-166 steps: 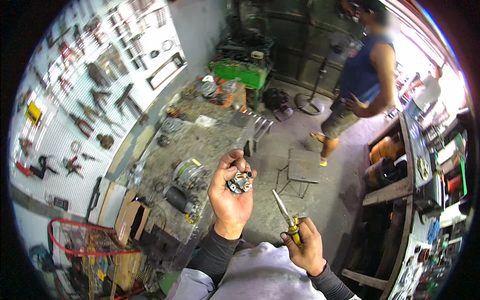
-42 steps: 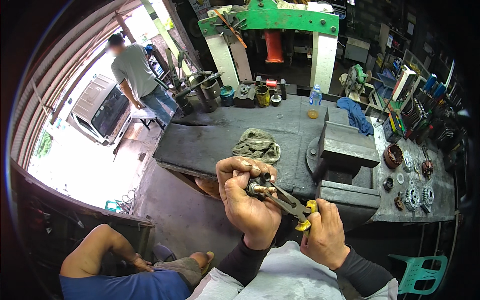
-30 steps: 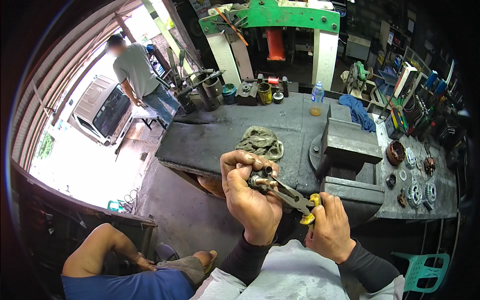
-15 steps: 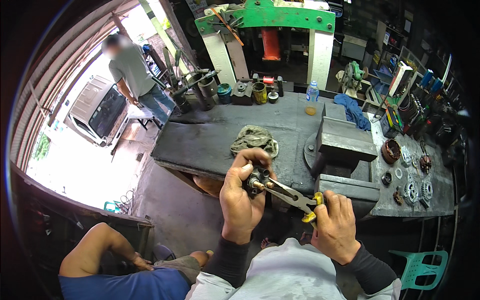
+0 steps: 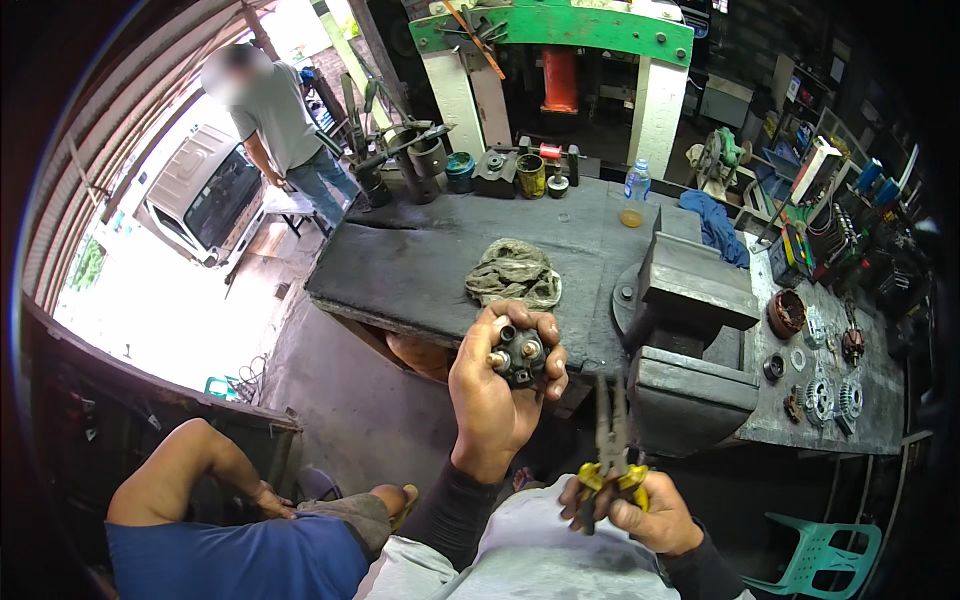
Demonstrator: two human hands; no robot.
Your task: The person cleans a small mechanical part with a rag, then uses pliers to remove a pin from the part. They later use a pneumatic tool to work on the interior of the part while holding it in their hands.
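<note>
My left hand (image 5: 490,415) is raised before the bench, fingers curled round a black solenoid (image 5: 521,362) with copper terminal studs. The studs face up toward me. Lower and to the right, my right hand (image 5: 655,515) grips long-nose pliers (image 5: 611,430) by their yellow handles. The plier jaws point up, slightly parted with nothing between them, clear of the solenoid. Just beyond my left hand, a crumpled grey-green rag (image 5: 513,274) lies on the dark workbench (image 5: 400,265).
A large bench vise (image 5: 695,340) stands at the right edge of the workbench. Beyond it, dismantled motor parts (image 5: 820,398) lie on another surface. One person (image 5: 270,125) stands at far left; another (image 5: 235,540) sits close on my left. A green chair (image 5: 825,550) is at lower right.
The pliers have come away from the solenoid's stud, swung upright and dropped lower with my right hand. My left hand has turned the solenoid so its studs show more fully.
</note>
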